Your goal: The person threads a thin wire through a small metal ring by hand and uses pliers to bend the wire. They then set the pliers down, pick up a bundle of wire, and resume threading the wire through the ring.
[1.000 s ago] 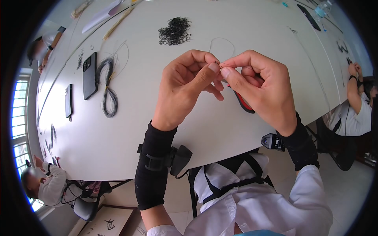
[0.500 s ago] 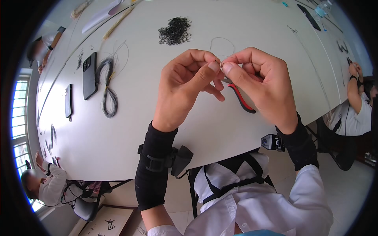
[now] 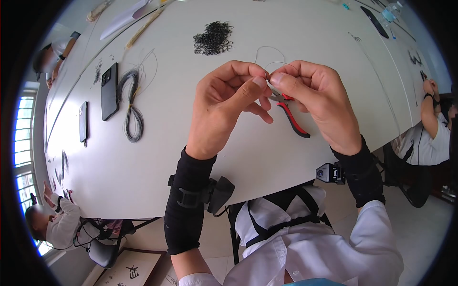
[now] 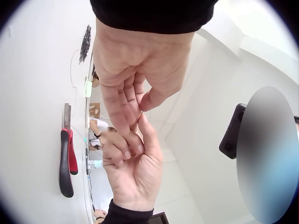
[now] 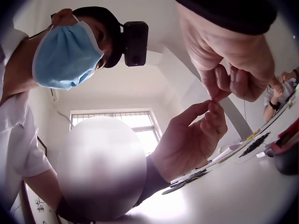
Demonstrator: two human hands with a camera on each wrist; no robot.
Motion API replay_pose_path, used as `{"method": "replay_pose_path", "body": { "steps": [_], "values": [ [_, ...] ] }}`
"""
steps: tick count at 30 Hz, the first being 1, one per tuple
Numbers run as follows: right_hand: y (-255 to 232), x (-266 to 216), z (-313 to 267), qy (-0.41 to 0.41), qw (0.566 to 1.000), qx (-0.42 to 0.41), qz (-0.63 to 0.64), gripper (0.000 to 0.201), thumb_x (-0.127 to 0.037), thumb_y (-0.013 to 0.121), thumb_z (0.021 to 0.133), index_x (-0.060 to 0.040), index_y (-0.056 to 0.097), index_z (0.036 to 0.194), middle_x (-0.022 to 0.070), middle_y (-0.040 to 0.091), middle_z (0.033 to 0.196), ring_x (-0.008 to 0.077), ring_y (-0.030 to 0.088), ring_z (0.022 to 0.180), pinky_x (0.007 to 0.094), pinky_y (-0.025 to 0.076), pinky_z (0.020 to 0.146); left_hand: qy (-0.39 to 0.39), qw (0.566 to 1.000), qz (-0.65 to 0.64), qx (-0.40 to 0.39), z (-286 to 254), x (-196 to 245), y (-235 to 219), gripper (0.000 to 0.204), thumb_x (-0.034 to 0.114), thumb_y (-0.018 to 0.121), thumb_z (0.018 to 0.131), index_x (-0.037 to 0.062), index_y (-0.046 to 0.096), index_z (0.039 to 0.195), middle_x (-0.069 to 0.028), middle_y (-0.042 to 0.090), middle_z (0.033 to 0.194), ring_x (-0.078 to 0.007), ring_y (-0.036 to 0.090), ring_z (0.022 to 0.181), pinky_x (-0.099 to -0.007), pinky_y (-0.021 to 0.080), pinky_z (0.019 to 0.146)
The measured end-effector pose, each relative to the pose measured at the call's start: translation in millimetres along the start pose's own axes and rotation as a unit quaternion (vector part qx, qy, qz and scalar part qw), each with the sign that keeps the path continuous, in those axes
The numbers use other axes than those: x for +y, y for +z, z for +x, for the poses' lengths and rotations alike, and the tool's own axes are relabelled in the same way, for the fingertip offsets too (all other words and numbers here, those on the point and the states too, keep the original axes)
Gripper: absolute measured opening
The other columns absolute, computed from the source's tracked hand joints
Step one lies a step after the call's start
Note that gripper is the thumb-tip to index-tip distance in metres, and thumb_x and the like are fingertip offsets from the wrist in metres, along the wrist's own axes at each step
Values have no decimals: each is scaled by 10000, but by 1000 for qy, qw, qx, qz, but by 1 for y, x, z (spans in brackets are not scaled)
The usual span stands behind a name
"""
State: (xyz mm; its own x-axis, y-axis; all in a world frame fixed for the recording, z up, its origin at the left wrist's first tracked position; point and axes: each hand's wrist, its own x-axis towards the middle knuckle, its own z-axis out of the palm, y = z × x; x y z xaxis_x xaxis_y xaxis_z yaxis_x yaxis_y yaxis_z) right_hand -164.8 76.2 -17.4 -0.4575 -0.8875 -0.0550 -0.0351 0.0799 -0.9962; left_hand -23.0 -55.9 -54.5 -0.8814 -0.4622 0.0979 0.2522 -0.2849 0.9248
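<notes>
In the head view my left hand and right hand meet fingertip to fingertip above the table. Thumb and forefinger of each pinch at a tiny dark bit of thin wire, mostly hidden by the fingertips. A thin wire loop curves out beyond them. The left wrist view shows a tiny orange-brown speck where the fingertips meet. Below the hands, red-and-black pliers lie on the table, their jaws partly behind the right fingers.
A pile of short, bent black pieces lies beyond the hands on the white table. To the left are a tied coil of grey wire and two phones, one black phone nearer the coil. Other people sit around the table.
My right fingers draw slightly apart from the left, then come back to them in a changed pose. A second arc of wire now shows by the right fingers. More of the pliers is uncovered.
</notes>
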Motion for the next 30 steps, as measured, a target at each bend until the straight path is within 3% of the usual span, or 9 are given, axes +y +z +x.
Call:
{"method": "replay_pose_path", "body": {
  "steps": [6, 13, 16, 18, 20, 24, 27, 30],
  "values": [
    [1, 9, 2, 17, 999, 11, -42, 257, -221, 691, 959, 26, 725, 1021, 22, 702, 788, 39, 585, 680, 196, 452, 622, 3, 1000, 7, 8, 0, -2, -1, 150, 106, 575, 1023, -27, 613, 1082, -94, 664, 918, -166, 671, 781, -367, 627, 639],
    [-22, -15, 0, -86, 994, -18, -65, 237, -199, 640, 1007, 22, 723, 1005, 46, 724, 915, 27, 529, 705, 195, 425, 642, 5, 984, 166, 72, 1, -2, -1, 158, 134, 618, 1020, -22, 618, 1052, -50, 639, 856, -112, 621, 727, -281, 559, 632],
    [-35, -26, -5, -100, 992, 20, -71, 276, -245, 581, 1021, 12, 671, 977, -5, 639, 805, 40, 401, 602, 209, 345, 605, 28, 966, 242, 85, 1, -5, -1, 141, 119, 627, 1013, -17, 622, 1047, -40, 636, 843, -98, 595, 702, -258, 528, 636],
    [-60, -35, -9, -113, 993, -7, -25, 293, -267, 563, 1038, 10, 659, 1037, -51, 499, 710, 28, 364, 595, 212, 339, 580, 55, 950, 295, 89, 2, -8, -1, 126, 109, 631, 1008, -12, 627, 1043, -35, 639, 839, -93, 586, 694, -252, 519, 639],
    [-89, -48, -16, -133, 990, -18, 32, 325, -282, 565, 1039, 1, 698, 1126, -73, 478, 702, 15, 365, 587, 194, 329, 548, 89, 924, 359, 95, 2, -12, -3, 113, 101, 634, 1001, -5, 632, 1037, -32, 644, 834, -89, 585, 690, -250, 517, 642],
    [-139, -92, -41, -175, 973, -49, 140, 200, -160, 440, 1092, 31, 498, 1103, -42, 330, 709, 52, 282, 578, 203, 321, 538, 85, 909, 393, 106, 4, -15, -2, 69, 32, 660, 943, 5, 640, 1004, -76, 694, 865, -155, 652, 735, -288, 542, 648],
    [-147, -123, -56, -231, 963, -84, 114, 177, -117, 415, 1092, 45, 481, 1119, -35, 330, 714, 52, 280, 575, 184, 293, 512, 72, 911, 394, 101, 3, -15, 2, 63, 44, 671, 943, 13, 656, 995, -72, 701, 859, -152, 659, 745, -292, 543, 676],
    [-165, -143, -56, -270, 959, -74, 44, 210, -144, 460, 1081, 45, 526, 1144, -55, 335, 690, 29, 274, 549, 172, 247, 468, 71, 918, 384, 73, 2, -16, 5, 127, 91, 643, 982, -19, 655, 1044, -37, 662, 832, -91, 597, 695, -253, 522, 685]
  ]
}}
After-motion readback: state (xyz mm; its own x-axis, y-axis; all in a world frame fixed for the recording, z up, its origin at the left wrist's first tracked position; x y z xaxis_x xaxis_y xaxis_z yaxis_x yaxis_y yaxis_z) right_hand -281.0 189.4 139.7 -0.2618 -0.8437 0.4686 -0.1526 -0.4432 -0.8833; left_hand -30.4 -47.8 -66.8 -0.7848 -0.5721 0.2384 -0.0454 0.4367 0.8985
